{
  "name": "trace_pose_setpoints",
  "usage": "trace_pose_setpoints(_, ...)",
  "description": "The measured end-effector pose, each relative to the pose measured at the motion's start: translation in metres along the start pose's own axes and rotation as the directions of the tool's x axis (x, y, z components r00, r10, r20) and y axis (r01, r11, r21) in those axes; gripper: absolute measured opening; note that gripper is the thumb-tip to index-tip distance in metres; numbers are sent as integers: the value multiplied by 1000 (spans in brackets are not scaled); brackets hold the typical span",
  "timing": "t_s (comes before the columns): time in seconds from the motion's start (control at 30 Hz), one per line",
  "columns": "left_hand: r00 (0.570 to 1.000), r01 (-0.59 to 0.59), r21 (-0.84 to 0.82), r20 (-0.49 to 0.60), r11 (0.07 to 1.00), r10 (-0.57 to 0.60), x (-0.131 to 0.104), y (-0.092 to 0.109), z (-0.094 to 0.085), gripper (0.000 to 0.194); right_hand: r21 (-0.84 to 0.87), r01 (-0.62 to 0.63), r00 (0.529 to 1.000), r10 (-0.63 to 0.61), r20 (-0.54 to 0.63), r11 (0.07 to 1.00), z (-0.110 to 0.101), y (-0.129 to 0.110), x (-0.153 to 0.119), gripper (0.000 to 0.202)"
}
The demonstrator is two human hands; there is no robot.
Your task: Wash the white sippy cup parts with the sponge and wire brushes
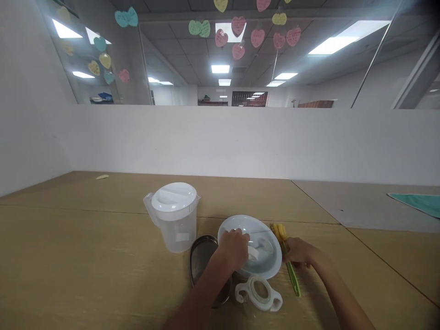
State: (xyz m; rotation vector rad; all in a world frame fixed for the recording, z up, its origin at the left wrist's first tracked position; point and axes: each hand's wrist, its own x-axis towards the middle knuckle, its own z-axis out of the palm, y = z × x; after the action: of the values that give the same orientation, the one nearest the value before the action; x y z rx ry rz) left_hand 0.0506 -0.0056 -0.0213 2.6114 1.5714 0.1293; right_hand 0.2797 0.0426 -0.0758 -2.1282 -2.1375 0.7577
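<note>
Jug, lid on, toward ten o'clock of bowl; dark tray, eight. Left hand: fingers curled over bowl, white piece inside; handling seems unfinished. Right hand, three: fingers bent beside brush. Either hold: can't tell.

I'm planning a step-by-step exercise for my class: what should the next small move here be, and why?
I'd probably have the right hand grip the green-handled brush and lift it slightly: that hand is at the brush, beside the bowl, though its fingers are partly hidden. The left hand, over the bowl, seems placed to steady it.
</note>
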Motion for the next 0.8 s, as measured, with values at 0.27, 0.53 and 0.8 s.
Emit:
trace_pose_setpoints(0.27,995,32,-16,96,999,-31,7,-7,18,27,-17,-62,984,64,165,998,10,4,12,9)
trace_pose_setpoints(0.53,986,56,-19,161,998,-52,13,-7,24,33,-30,-67,988,71,138,997,-1,12,9,21)
trace_pose_setpoints(0.8,974,49,-27,224,998,-42,15,-6,31,20,-83,-102,993,106,46,991,-21,19,-2,14)
